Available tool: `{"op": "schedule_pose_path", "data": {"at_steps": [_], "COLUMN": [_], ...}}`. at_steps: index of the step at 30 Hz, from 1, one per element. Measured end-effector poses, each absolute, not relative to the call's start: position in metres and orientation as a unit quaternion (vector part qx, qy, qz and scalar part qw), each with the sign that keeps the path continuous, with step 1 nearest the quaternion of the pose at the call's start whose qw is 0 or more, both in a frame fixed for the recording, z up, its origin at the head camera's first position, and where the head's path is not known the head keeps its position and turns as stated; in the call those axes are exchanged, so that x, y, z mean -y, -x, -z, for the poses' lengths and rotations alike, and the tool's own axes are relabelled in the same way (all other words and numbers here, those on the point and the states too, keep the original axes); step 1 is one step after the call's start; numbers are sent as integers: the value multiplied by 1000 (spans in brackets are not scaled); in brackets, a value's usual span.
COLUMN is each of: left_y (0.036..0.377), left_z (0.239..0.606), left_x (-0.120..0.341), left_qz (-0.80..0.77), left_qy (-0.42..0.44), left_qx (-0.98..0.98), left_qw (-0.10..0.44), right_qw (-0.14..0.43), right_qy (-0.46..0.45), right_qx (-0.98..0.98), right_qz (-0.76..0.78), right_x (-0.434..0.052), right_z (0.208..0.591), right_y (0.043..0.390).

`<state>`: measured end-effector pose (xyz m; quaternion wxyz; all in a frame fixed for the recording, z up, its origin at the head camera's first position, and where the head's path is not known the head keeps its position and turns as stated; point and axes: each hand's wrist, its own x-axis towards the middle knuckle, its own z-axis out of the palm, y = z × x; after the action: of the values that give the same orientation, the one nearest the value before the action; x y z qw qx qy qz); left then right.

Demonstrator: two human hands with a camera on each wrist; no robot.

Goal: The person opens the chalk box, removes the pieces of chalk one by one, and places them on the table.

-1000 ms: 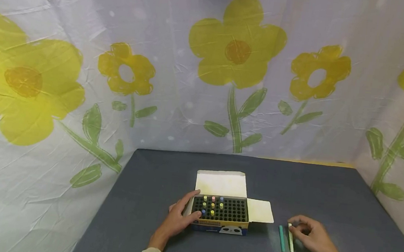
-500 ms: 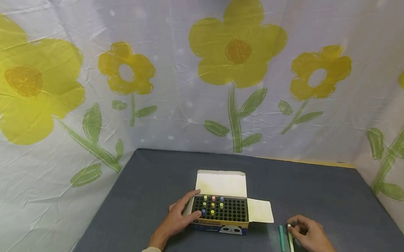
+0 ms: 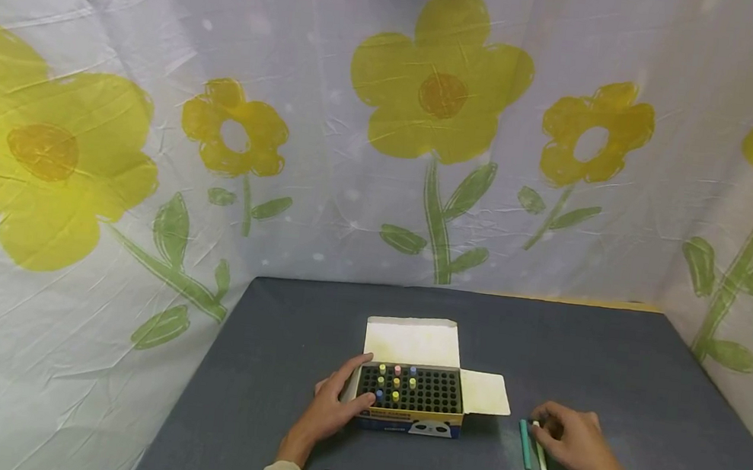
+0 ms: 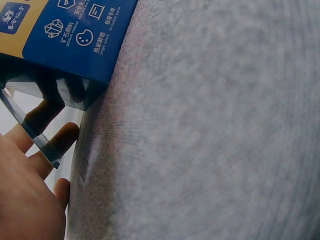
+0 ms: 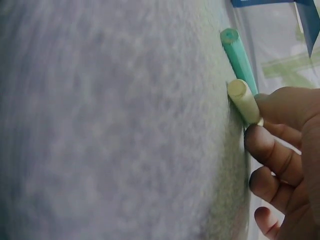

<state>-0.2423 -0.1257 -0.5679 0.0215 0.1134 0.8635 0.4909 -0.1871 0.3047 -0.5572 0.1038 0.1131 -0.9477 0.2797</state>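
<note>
An open chalk box [image 3: 408, 420] sits mid-table, its black holed tray [image 3: 432, 394] holding several coloured chalk sticks [image 3: 396, 383] at the left end. My left hand [image 3: 338, 399] rests against the box's left end, thumb by the back corner and fingers along the side. The left wrist view shows the blue box side [image 4: 75, 35] with my left hand's [image 4: 45, 145] fingers lying straight against it. Right of the box, a green chalk stick [image 3: 524, 444] and a pale chalk stick [image 3: 541, 458] lie side by side. My right hand [image 3: 540, 430] pinches the pale stick [image 5: 243, 99] at its far end, beside the green stick [image 5: 239, 55].
The grey felt table [image 3: 643, 386] is walled on three sides by a white cloth with yellow flowers [image 3: 442, 81]. The box lid [image 3: 412, 340] stands open at the back and a side flap [image 3: 485, 392] lies flat to the right.
My right hand has slid slightly left and its fingertips have closed over the pale stick's far end. The left hand and box have not moved.
</note>
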Motion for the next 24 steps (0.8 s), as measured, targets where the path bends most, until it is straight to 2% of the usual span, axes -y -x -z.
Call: {"op": "schedule_pose_path", "data": {"at_steps": [9,17,24], "left_y": [244,243,243], "left_z": [568,567,567], "left_x": [125,126,125], "left_qz": [-490,-490,-492], "left_qy": [-109,-109,-108], "left_qx": [-864,-864,-864], "left_qw": [23,25,23], "right_qw": [85,125,68], "right_qy": [-100,-110,-73], "right_qx": [950,917,881], "right_qz": [-284,-362,-462], "right_x": [-302,-302,-298], "right_z": [555,550,538], "right_y": [185,186,187]}}
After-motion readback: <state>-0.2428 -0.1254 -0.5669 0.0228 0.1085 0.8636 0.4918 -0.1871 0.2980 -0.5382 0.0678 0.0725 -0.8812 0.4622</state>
